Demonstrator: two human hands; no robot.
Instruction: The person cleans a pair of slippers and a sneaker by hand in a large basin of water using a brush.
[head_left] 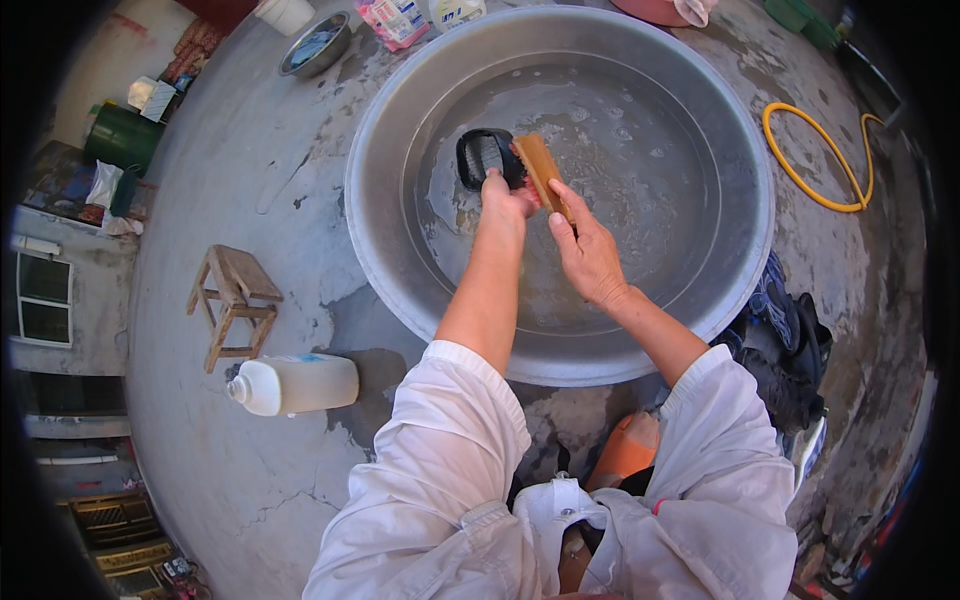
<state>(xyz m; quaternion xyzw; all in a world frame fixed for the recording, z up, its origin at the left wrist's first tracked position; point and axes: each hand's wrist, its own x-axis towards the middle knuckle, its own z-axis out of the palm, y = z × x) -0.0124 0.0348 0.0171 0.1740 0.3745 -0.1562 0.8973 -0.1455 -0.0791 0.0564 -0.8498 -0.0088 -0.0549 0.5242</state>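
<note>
Over a big grey metal basin (pixel 385 165) of murky, foamy water, my left hand (pixel 508 198) grips a black shoe (pixel 467 160) with its opening turned up and a grey inside showing. My right hand (pixel 590 248) is closed round the near end of a wooden scrubbing brush (pixel 541 168). The brush's reddish bristles face left, against or very close to the shoe's right side and the left fingers; exact contact is hard to make out. Part of the shoe is hidden behind my left hand.
A white jug (pixel 305 384) lies on its side on the wet concrete, near a small wooden stool (pixel 238 285). Dark shoes (pixel 785 375) are piled right of the basin. Farther off are a yellow hose (pixel 785 165), a metal bowl (pixel 318 62) with blue cloth and a pink packet (pixel 390 22).
</note>
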